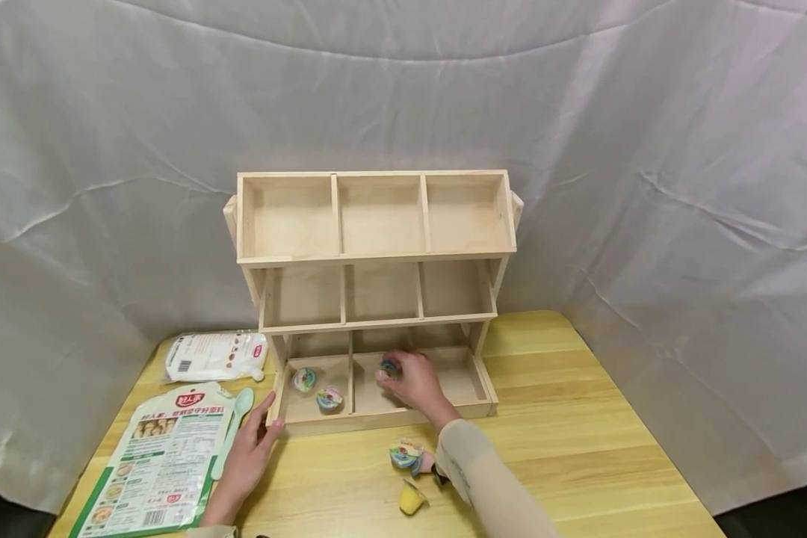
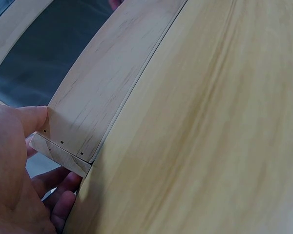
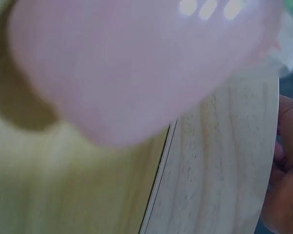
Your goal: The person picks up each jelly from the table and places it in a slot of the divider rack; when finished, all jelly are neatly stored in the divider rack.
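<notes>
Fingers of the right hand (image 1: 415,379) pinch a small cup (image 1: 390,366) inside the bottom tray (image 1: 390,425) of a wooden rack (image 1: 376,260), right of the divider (image 1: 352,381). Whether that cup touches the tray floor, I cannot tell; the hand hides part of it. The left hand (image 1: 245,452) grasps the tray's near left corner, thumb on the front board and the other fingers curled round the end, as the left wrist view shows.

Taking twelve o'clock as straight away from the person, a green-rimmed cup (image 1: 304,379) sits at nine o'clock from the pinched one and a blue-rimmed cup (image 1: 329,400) at eight, both in the left compartment. On the table (image 1: 578,448), at about six o'clock, lies a patterned cup (image 1: 405,453). Just beside it, at four o'clock, is a pink cup (image 1: 426,463), near the right sleeve (image 1: 487,474); a yellow cup (image 1: 412,498) lies at six o'clock from the patterned one.

From the left hand, a pale green spoon (image 1: 232,432) lies close by at ten o'clock, partly over a printed bag (image 1: 161,459) at nine. A white pouch (image 1: 211,355) rests at eleven, beyond the bag.
</notes>
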A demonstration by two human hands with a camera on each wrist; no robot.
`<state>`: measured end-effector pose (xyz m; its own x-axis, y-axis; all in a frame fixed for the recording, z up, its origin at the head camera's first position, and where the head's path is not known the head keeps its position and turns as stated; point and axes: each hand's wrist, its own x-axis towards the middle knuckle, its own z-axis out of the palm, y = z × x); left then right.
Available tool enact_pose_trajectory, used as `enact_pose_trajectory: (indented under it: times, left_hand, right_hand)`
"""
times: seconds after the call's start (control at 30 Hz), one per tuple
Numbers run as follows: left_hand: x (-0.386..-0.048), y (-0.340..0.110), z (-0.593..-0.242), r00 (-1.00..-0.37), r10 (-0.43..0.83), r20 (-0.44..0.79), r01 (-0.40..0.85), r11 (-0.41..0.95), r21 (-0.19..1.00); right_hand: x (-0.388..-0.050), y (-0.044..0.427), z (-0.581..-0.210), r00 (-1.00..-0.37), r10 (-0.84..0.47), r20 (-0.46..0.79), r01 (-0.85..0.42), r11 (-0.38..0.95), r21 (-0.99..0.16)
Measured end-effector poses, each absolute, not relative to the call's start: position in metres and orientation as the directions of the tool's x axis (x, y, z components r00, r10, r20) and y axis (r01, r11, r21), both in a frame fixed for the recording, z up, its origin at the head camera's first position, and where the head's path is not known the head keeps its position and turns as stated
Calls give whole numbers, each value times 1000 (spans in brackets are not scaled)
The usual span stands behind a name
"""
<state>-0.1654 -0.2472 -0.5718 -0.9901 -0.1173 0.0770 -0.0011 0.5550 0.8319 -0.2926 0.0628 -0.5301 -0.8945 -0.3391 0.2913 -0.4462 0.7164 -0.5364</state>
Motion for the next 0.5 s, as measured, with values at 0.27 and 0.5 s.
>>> enact_pose_trajectory:
  times: [0.27, 0.5]
  left_hand:
    - [-166, -247, -572, -991, -114, 73, -3, 561, 828]
    - [-165, -247, -572, -991, -103, 89, 19, 541, 841]
  right_hand:
    - [-296, 59, -535, -871, -363, 331, -488, 714, -502]
    - [-297, 56, -539, -858, -381, 344, -508, 726, -463]
